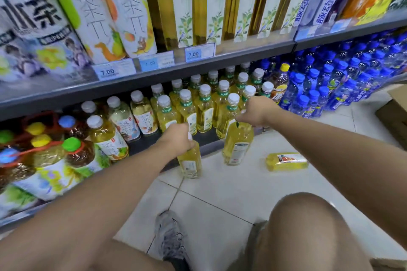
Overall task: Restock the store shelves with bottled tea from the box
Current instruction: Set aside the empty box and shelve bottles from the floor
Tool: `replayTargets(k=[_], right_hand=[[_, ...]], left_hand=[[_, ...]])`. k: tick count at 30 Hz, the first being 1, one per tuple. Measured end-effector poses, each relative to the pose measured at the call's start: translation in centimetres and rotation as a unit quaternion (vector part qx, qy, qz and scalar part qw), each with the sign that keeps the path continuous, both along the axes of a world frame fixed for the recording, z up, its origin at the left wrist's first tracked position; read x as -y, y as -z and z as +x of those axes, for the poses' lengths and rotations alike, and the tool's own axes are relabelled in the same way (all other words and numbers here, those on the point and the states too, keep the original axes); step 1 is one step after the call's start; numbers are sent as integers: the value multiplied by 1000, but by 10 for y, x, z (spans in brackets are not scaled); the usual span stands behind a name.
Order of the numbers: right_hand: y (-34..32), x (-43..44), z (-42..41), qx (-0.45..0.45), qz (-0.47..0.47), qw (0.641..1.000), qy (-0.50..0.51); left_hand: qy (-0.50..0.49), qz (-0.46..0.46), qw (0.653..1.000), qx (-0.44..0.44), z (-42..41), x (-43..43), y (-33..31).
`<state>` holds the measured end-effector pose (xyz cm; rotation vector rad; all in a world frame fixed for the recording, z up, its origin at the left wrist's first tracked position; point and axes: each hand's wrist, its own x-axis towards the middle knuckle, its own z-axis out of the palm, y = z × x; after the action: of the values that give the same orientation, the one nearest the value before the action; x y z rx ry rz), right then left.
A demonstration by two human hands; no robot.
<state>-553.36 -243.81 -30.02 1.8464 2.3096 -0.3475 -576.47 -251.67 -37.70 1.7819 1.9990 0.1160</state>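
A person crouching in a shop aisle held a bottle of yellow tea in each hand. The left hand [176, 139] was closed round the neck of one tea bottle [190, 161], its fingers curled over the cap, with the bottle upright below the hand and just in front of the bottom shelf [207, 144]. The right hand [256, 114] gripped the top of a second tea bottle [237, 145] in the same way; that bottle leaned slightly and hung beneath the hand, to the right of the first and apart from it. Whether either bottle's base touched the tiled floor [220, 187] could not be told. A third tea bottle [286, 161] lay on its side on the floor, near and to the right of the right hand's bottle. Rows of white-capped tea bottles [204, 103] stood on the shelf just beyond both hands, with blue-capped bottles [330, 86] further right. A cardboard box [394, 112] sat on the floor at the far right edge.
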Motion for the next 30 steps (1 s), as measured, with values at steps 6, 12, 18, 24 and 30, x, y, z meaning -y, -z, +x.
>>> replayTargets(k=[6, 12, 18, 24, 30], right_hand=[[-8, -8, -47, 0, -18, 997, -70], [-7, -28, -71, -23, -24, 991, -133], [6, -50, -84, 38, -11, 979, -199], [35, -58, -89, 23, 33, 976, -213], [46, -66, -97, -14, 62, 985, -161]], left_hand=[[-54, 22, 998, 8, -32, -9, -30], [-67, 70, 995, 1, -37, -29, -50], [-122, 101, 986, 58, -40, -45, -46], [-118, 97, 987, 52, -22, -58, -38], [-125, 81, 988, 44, -12, -67, -27]])
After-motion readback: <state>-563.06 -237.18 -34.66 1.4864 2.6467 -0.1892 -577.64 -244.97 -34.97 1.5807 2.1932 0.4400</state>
